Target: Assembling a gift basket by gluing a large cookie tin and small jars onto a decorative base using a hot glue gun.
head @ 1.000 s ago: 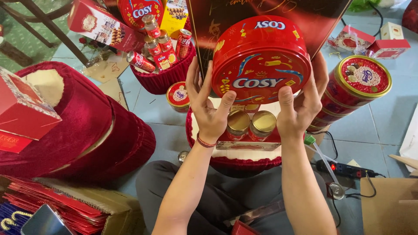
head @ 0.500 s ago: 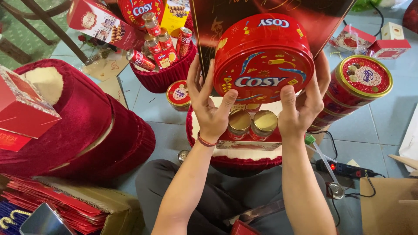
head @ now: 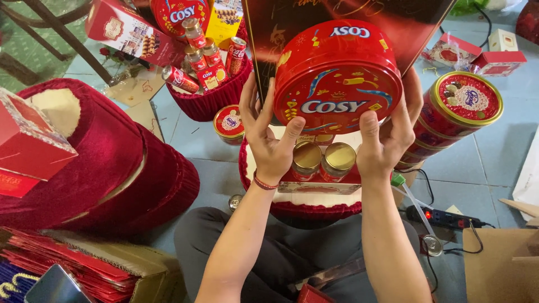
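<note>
while held upright over the red basket (head: 314,209) | round red tin (head: 337,76) clamped by left hand (head: 268,140) and right hand (head: 387,143), fingers spread on rim | likely stiff, slick, light; best gripped at opposite edges

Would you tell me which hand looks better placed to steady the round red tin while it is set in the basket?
Probably the left hand: its fingers spread along the round red tin's side, while the right hand grips lower.

1. Left hand (head: 268,140): bare, forearm unsleeved.
2. Bracelet (head: 264,183): thin red beaded band around the left wrist.
3. Right hand (head: 387,140): bare, no rings visible.
4. Trousers (head: 281,252): dark grey, at 6 o'clock.
</note>
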